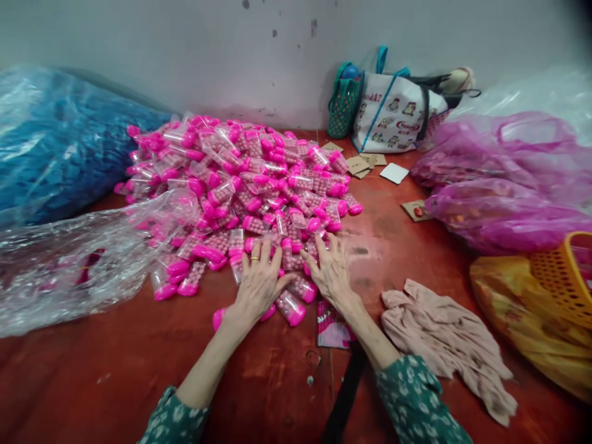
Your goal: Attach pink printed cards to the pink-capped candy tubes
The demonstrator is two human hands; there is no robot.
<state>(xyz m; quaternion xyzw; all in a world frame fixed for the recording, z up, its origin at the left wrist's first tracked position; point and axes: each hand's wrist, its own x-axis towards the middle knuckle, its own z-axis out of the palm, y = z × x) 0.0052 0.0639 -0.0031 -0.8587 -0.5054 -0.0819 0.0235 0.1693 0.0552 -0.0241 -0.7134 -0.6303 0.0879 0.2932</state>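
A big heap of small clear bottles with bright pink caps, filled with pink beads, lies on the red-brown floor. At its front edge my left hand rests palm down on some bottles, fingers spread, a ring on one finger. Just to the right, my right hand also lies over the heap's edge with its fingers apart. Between the two hands a few loose bottles lie on their sides. Partly under my right wrist is a pink printed packet. What lies beneath my palms is hidden.
Clear plastic sheeting and a blue-filled bag lie on the left. To the right are a beige cloth, pink plastic bags and a yellow basket. A white tote bag stands by the wall near cardboard pieces.
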